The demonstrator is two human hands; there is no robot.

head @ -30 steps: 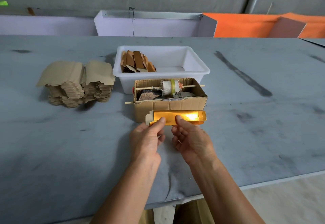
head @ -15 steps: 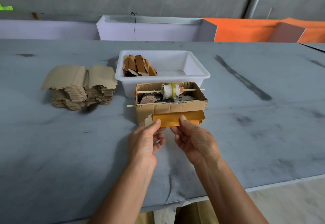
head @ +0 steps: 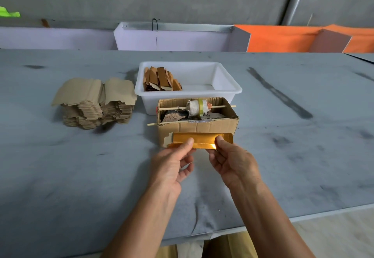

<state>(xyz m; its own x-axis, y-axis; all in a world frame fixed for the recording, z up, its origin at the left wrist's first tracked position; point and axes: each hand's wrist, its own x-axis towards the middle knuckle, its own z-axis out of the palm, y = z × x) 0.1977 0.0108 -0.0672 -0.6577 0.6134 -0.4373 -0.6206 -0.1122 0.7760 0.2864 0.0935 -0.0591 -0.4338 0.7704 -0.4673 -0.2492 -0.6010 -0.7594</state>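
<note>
Left hand (head: 172,168): pinching the gold carton (head: 202,139) left of its middle, thumb pressing on the near face, fingers curling underneath.
Right hand (head: 232,162): pinching the same carton towards its right end, thumb on top, fingers curling below.
Gold carton: being held flat and level just above the grey table (head: 81,176), directly in front of the cardboard box (head: 202,127); touching that box or not, impossible to tell; pale tab sticking out at its left end, rounded flap at its right.
Cardboard box: sitting open-topped on the table, close against the white tub (head: 232,90) behind it; carrying a wooden skewer (head: 172,108) across its top with a wrapped roll (head: 197,107) threaded on.
White tub: holding folded brown pieces (head: 159,79) leaning in its left part.
Brown flat blanks (head: 95,103): lying stacked on the table, well left of the tub.
</note>
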